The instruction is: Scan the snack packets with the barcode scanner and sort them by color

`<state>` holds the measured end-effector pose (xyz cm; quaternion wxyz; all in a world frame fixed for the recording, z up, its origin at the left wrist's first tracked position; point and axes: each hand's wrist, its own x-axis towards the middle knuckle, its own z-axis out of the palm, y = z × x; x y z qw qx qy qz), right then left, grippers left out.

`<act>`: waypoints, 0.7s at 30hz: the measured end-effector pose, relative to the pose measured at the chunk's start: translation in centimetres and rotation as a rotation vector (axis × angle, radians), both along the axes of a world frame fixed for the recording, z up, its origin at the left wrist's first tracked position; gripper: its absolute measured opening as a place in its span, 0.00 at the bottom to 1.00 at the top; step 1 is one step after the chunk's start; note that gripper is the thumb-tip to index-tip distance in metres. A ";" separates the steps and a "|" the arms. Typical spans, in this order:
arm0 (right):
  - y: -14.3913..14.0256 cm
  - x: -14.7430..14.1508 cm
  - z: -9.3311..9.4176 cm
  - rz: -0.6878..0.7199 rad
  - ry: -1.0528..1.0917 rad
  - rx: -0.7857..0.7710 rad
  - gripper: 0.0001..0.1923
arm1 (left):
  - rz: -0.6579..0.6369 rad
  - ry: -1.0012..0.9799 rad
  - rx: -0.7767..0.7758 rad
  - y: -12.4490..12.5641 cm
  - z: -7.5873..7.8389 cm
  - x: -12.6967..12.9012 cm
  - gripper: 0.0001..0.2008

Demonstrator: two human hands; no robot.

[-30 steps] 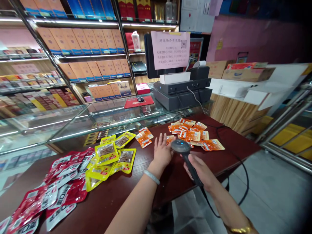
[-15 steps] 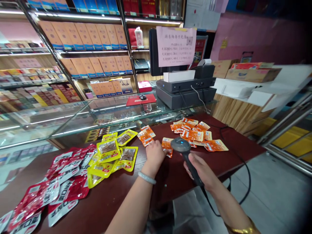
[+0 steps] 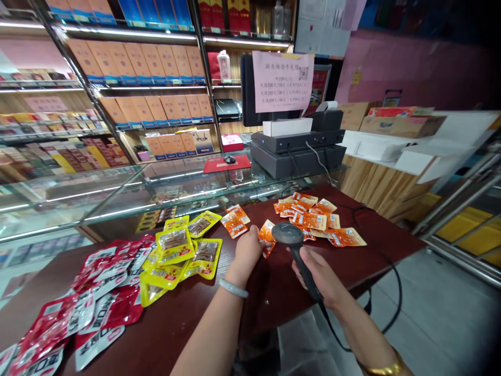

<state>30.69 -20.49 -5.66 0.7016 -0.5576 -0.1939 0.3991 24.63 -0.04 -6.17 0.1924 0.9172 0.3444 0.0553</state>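
Observation:
My right hand is wrapped round the handle of a dark barcode scanner, its head over the table and its cable trailing down. Close to the scanner head, my left hand pinches a small orange snack packet, which is tilted and partly hidden by the fingers. Two more orange packets lie just beyond the left hand. To the right of the scanner is a loose pile of orange packets. Yellow-edged snack packets are heaped left of my left arm.
Red and white packets cover the left part of the dark red table. Behind it stand a glass counter, a cash register with a paper sign, and shelves of boxes. A black cable hangs past the table's right edge.
The orange packet in my left hand has turned and now leans by the scanner head. The scanner has shifted slightly left, and the light on its head no longer shows.

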 end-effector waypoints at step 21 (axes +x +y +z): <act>-7.0 2.1 -2.2 -0.236 0.084 -0.019 0.30 | -0.304 -0.020 0.230 -6.3 0.7 4.0 0.25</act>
